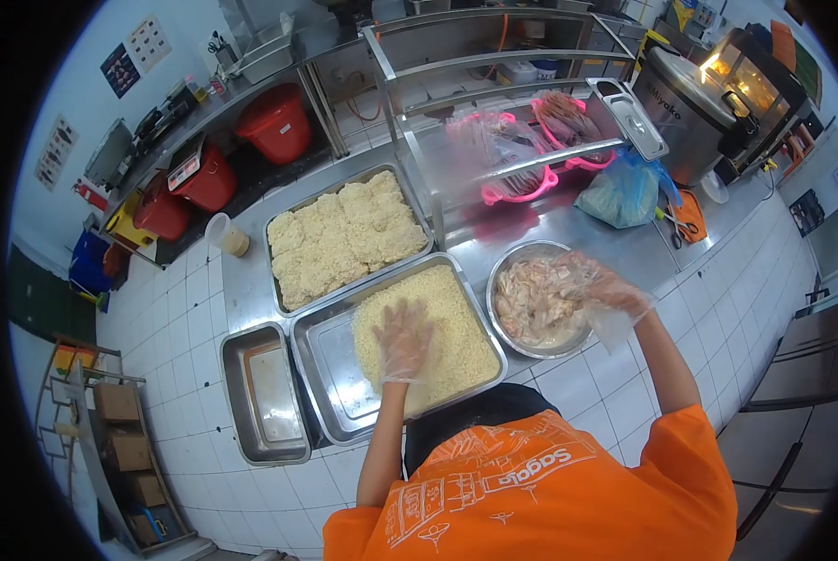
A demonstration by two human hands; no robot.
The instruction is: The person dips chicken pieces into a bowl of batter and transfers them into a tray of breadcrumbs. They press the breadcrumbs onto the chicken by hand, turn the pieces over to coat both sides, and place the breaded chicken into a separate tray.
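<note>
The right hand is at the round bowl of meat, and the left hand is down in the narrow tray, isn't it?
Not quite. The head view shows the left hand on the crumbs in the wide tray, not in the narrow tray next to it. The right hand is at the round bowl of meat, as you said.

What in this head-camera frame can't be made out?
All in the head view:
- Right hand's grip: blurred by its loose clear glove and the pale pieces.
- Left hand's palm: hidden, facing down on the crumbs.
- Blue bag's contents: obscured by crumpled plastic.
- Wall posters' text: too small.
- Steel doors: cut off by the dark rim.
</note>
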